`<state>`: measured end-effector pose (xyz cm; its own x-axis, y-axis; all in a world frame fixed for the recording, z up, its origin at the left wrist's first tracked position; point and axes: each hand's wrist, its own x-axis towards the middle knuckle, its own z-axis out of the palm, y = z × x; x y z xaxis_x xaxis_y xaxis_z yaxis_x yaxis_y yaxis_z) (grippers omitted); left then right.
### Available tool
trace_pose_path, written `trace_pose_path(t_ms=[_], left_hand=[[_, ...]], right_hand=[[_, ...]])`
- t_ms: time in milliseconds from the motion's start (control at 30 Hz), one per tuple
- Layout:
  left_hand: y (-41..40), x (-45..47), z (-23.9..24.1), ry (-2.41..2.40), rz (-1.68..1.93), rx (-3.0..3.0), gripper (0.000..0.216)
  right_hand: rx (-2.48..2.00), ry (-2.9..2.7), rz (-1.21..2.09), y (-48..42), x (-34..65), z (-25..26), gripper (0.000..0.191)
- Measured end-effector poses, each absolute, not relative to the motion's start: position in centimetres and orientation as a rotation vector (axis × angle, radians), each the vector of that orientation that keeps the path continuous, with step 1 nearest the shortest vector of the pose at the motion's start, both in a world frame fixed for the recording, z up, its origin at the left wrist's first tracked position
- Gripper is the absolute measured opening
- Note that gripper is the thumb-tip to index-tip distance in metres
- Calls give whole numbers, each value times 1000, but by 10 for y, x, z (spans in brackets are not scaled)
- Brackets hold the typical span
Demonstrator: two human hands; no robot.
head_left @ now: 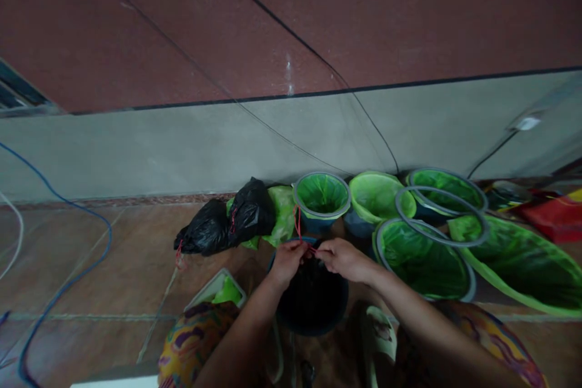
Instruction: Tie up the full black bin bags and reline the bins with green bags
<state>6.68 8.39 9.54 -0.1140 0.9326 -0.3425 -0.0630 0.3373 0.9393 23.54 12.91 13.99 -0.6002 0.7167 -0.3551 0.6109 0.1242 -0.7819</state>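
A dark bin point(339, 309) stands between my knees, with a black garbage bag point(311, 282) inside it. Above its rim, the fingers of my left hand point(290, 259) are pinched on a red drawstring point(297, 221), one loop of which sticks up past the hand. My right hand point(340, 256) meets it from the other side, its fingers closed on the same red string. Whether the string is knotted between the fingertips is too small to tell. Nearest behind my hands is a bin with a grey ring and green liner point(322, 194).
Two tied black bags point(204, 230) lie at left on a green bag point(280, 212). Several green-lined bins point(382, 194) line the wall at right, with a loose grey ring point(479, 227) across two. A red container point(550, 218) is far right; a blue hose point(102, 218) crosses the tiles.
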Motion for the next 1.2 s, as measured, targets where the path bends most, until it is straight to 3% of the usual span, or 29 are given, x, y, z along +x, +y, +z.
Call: trace_pose_path(t_ms=[167,367,567,933,1033,1200], left_hand=[[84,61,99,1531,970,1132,17],[76,62,115,1511,668,1989,28],[76,63,115,1566,540,2256,22],[74,63,105,1735,627,2297,23],[76,62,106,1788,647,2215,26],[76,62,105,1937,592,1987,21]], right_hand=[[-1213,-2478,1586,127,239,142,32],[-1289,-2294,1133,141,236,123,28],[-1223,-1958,1751,133,218,93,30],[-1263,-1722,1948,134,222,101,18],[-1366,-1807,1779,136,222,103,16],[-1281,-2356,904,142,228,105,25]])
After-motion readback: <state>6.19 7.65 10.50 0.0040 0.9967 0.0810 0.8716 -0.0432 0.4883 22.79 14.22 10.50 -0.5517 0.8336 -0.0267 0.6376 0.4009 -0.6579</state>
